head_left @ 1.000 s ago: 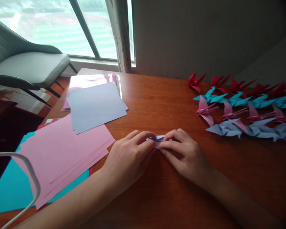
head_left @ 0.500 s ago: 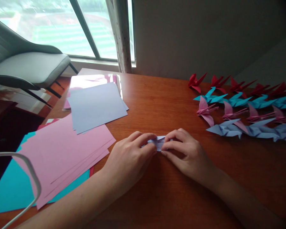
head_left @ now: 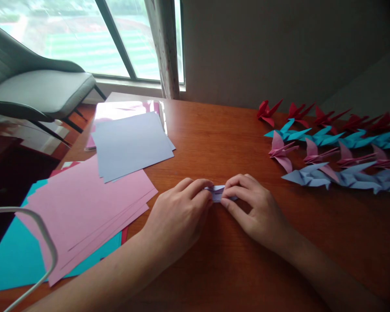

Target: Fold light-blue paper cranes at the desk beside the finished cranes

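A small piece of folded pale-blue paper (head_left: 217,195) lies low over the wooden table (head_left: 211,138) between my two hands. My left hand (head_left: 182,208) is closed on its left end, thumb and fingers pinching it and hiding that side. The right end is pinched by my right hand (head_left: 253,208), thumb at the near edge and fingers on top. Only the middle of the paper shows, with a raised flap along its far edge.
Pale-blue sheets (head_left: 133,145), pink sheets (head_left: 91,208) and turquoise sheets (head_left: 13,255) are stacked at left. A white cable (head_left: 48,247) crosses the lower left corner. Rows of red cranes (head_left: 266,112), turquoise cranes (head_left: 289,130), pink cranes (head_left: 281,151) and pale-blue cranes (head_left: 308,175) stand at right.
My right thumb has shifted slightly up onto the folded paper's near edge. Both hands keep hold of the paper in nearly the same spot.
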Demonstrator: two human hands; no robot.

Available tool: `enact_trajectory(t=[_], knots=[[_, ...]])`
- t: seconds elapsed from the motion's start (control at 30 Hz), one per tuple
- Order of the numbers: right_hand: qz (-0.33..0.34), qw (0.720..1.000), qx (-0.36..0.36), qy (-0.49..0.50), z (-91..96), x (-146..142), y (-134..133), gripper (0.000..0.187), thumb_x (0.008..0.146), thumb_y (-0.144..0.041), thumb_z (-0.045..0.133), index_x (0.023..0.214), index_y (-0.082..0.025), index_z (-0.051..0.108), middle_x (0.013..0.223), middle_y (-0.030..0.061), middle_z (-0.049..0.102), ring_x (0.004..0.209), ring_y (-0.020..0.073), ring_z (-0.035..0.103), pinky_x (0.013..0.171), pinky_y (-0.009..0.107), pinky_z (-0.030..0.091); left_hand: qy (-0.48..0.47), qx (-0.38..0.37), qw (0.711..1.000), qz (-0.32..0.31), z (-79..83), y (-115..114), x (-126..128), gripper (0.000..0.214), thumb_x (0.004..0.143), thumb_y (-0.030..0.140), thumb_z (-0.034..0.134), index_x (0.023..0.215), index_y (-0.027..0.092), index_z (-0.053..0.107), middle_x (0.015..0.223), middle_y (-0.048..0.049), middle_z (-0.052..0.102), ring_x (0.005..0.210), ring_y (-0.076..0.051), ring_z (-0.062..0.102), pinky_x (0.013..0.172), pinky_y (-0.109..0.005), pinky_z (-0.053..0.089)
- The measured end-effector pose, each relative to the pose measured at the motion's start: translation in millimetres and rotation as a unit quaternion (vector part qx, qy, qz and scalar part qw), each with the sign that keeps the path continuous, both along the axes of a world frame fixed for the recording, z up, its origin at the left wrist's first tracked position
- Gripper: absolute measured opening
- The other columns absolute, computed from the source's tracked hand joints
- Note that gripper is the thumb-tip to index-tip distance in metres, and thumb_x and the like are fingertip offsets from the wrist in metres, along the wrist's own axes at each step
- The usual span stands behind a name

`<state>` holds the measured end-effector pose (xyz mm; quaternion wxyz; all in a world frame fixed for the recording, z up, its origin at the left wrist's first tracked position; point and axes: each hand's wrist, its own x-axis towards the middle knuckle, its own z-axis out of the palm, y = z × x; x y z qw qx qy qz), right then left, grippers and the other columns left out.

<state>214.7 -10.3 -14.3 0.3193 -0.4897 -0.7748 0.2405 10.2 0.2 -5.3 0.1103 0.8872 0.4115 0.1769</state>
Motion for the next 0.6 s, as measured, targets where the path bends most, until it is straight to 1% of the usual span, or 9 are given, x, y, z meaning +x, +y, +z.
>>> enact_trajectory(t=[0.17, 0.37, 0.6], knots=[[-0.019, 1.0, 0.001, -0.007, -1.4, -2.1, 0.0, 0.014, 0.085, -0.009, 0.065, 0.08, -0.021, 0.062, 0.09, 0.004, 0.064, 0.088, 0.0199, 0.058, 0.078, 0.036, 0.049, -0.002, -0.007, 1.0, 0.016, 0.9, 0.9, 2.0, 0.021, 0.1, 0.024, 0.046, 0.098, 0.02, 0.066, 0.118, -0.0025, 0.071, 0.097, -0.023, 0.065, 0.073, -0.038, 0.058], [-0.038, 0.999, 0.0, -0.014, -3.1, -3.8, 0.6, 0.013, 0.085, -0.009, 0.065, 0.08, -0.021, 0.061, 0.088, 0.0034, 0.062, 0.086, 0.0193, 0.057, 0.077, 0.034, 0.048, -0.005, 0.004, 1.0, 0.018, -1.2, 1.7, 2.4, 0.017, 0.099, 0.022, 0.048, 0.101, 0.019, 0.065, 0.115, -0.0023, 0.071, 0.096, -0.022, 0.065, 0.071, -0.036, 0.057], [-0.039, 0.999, -0.001, -0.021, -5.2, -3.6, 1.1, 0.012, 0.086, -0.01, 0.064, 0.082, -0.021, 0.062, 0.089, 0.0035, 0.062, 0.087, 0.0195, 0.057, 0.077, 0.034, 0.047, -0.004, 0.02, 1.0, 0.018, -3.4, 1.9, 3.9, 0.014, 0.098, 0.021, 0.05, 0.1, 0.019, 0.064, 0.115, -0.0024, 0.071, 0.095, -0.021, 0.064, 0.071, -0.033, 0.055]])
